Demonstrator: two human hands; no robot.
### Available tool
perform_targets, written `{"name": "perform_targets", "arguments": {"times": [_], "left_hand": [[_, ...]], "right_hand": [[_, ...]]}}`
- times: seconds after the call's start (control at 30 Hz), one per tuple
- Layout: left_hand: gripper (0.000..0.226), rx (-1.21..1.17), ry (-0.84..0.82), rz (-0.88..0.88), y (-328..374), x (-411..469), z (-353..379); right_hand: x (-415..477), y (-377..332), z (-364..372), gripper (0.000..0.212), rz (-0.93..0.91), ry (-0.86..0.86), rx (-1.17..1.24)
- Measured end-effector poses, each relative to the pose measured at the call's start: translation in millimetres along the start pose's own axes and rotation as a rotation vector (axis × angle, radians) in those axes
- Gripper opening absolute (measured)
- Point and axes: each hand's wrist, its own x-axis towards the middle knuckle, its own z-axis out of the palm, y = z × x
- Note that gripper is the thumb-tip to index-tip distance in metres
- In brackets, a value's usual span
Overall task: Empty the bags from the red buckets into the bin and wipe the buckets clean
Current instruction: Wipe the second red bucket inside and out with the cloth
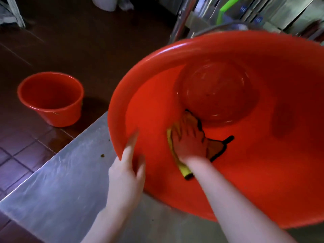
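A large red bucket [263, 71] lies tilted toward me on a steel counter [57, 186], its mouth facing the camera. My left hand [127, 174] grips its near-left rim, fingers curled over the edge. My right hand [188, 137] is inside the bucket, pressing a yellow cloth with black trim [182, 168] flat against the inner wall just below the round bottom [217, 92]. A second red bucket [50, 98] stands upright on the floor at the left, with no bag visible in it.
The counter's edge runs diagonally at the lower left, with a few small crumbs [102, 155] on it. Dark tiled floor [26, 146] lies beyond. Steel equipment and a green strip [226, 9] stand at the upper right; a white object [105, 3] sits at the top.
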Motion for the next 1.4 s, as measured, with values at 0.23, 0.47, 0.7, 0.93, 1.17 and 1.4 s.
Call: {"name": "perform_targets", "arguments": {"times": [0.23,0.47,0.7,0.93,1.17,1.4], "left_hand": [[0.069,-0.043,0.068,-0.038,-14.5,-11.4,24.6],[0.049,-0.048,0.092,-0.049,-13.6,-8.7,22.1],[0.045,-0.08,0.106,-0.029,-14.9,-7.4,24.1],[0.046,-0.128,0.106,-0.034,-14.6,-7.6,21.9],[0.043,-0.171,0.051,-0.067,-15.3,-6.6,16.2],[0.048,0.124,0.013,0.249,8.0,-3.0,-30.9]], "right_hand": [[-21.2,-17.3,11.0,0.06,-0.118,0.076,0.023],[-54.2,-20.9,16.0,0.064,-0.33,0.157,0.063],[42.5,-38.1,-0.8,0.057,0.002,0.129,0.254],[-98.8,-43.9,24.3,0.066,-0.47,0.24,0.22],[24.8,-46.9,1.2,0.059,-0.111,0.104,0.237],[51.9,-24.5,5.2,0.061,-0.162,0.102,0.207]]}}
